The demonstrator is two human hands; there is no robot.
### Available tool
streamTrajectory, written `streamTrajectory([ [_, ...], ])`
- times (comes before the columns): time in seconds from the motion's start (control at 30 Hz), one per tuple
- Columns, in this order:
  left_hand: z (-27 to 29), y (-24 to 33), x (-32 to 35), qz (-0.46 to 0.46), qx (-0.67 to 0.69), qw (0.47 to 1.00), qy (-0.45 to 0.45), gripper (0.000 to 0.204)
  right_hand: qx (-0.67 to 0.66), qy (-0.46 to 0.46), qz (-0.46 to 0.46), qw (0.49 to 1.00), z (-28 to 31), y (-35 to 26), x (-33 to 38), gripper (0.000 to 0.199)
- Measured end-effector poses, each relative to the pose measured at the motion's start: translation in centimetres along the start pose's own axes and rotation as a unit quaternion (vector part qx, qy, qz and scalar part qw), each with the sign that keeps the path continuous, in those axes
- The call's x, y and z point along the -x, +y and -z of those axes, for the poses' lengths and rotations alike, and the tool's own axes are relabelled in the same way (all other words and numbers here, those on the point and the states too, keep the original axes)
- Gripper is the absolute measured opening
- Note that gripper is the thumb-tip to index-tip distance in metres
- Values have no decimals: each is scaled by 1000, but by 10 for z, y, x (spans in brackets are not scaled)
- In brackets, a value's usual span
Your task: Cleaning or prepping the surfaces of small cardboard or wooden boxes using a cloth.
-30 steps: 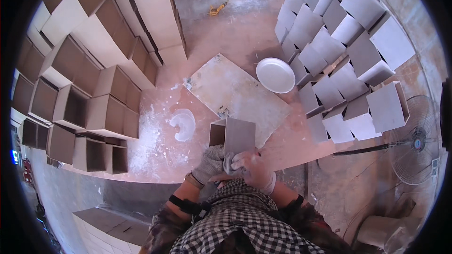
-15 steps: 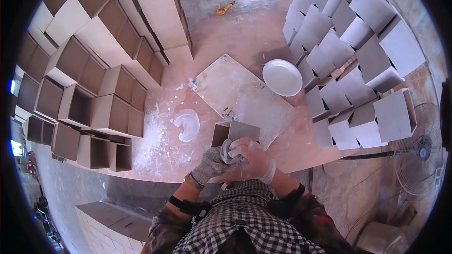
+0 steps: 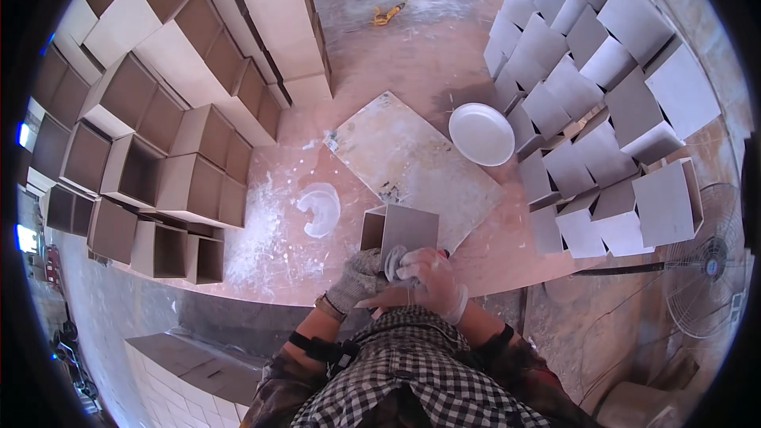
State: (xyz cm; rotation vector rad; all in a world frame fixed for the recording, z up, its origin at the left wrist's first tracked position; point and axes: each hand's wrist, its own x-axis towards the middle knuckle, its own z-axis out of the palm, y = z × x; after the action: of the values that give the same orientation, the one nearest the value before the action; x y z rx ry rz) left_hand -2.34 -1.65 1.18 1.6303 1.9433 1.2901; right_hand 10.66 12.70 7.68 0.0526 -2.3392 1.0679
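Observation:
A small open-ended cardboard box [image 3: 411, 226] stands close in front of me, with an opening at its left. My left hand [image 3: 357, 279], in a speckled grey knit glove, is closed at the box's near left edge; its fingertips are partly hidden. My right hand [image 3: 434, 279], with a thin translucent covering at the wrist, is curled against the box's near side. Its fingers pinch a bunched grey piece of cloth [image 3: 393, 262] between the two hands.
Stacked brown boxes [image 3: 202, 139] rise at the left, and pale grey-white boxes [image 3: 590, 143] at the right. A stained flat board [image 3: 420, 150] lies mid-table beside a white oval plate [image 3: 482, 134]. A white smear [image 3: 320, 210] marks the tabletop. A yellow-handled tool [image 3: 387, 15] lies far back; a fan [image 3: 708, 263] stands right.
My right hand has shifted slightly down and right with the grey cloth, uncovering more of the box's near side. My left hand stays by the box. The whole view has shifted a little.

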Motion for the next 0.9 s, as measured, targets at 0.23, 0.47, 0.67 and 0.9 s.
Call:
streamTrajectory([
  [0.23, 1, 10, -7, 93, 159, 981, -69, 28, -10, 122, -167, 978, 6, 56, -53, 24],
  [0.47, -22, -11, 20, 108, -210, 971, -34, 27, -120, -24, -8, 992, -4, -5, -10, 24],
  [0.67, 2, 6, -5, 83, 8, 994, -68, 26, -202, -12, -33, 979, -3, 1, 47, 28],
  [0.9, 29, 28, 8, 100, 19, 995, -5, 22, -218, 172, -331, 902, 50, 6, 9, 32],
])
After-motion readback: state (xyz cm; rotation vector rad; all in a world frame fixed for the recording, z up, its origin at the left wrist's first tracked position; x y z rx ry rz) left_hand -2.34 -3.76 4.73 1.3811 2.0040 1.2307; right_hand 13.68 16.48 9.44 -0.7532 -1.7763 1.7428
